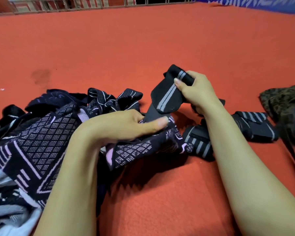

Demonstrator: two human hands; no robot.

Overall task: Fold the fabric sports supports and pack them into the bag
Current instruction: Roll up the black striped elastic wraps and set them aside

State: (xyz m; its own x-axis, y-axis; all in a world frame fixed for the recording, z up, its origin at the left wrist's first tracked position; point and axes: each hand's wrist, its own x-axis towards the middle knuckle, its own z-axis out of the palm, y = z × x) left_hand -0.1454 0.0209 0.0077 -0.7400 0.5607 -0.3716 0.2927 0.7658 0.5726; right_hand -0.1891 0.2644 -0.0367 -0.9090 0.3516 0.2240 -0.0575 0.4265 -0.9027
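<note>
A black wrist support with grey stripes [167,97] is lifted above the red cloth. My right hand [196,91] grips its upper folded end, thumb across the stripes. My left hand [126,125] pinches its lower dark strap end just above a pile of dark navy supports with lilac patterns [41,133], which fills the left. Two more black grey-striped supports [252,126] lie under my right forearm. At the right edge sits a dark patterned bag [286,103].
A red felt-like surface [143,45] spreads far ahead and in front of me. A metal railing [92,5] runs along its far edge, with a blue patterned cloth [262,4] at the far right. White fabric [0,174] peeks from under the pile at the left.
</note>
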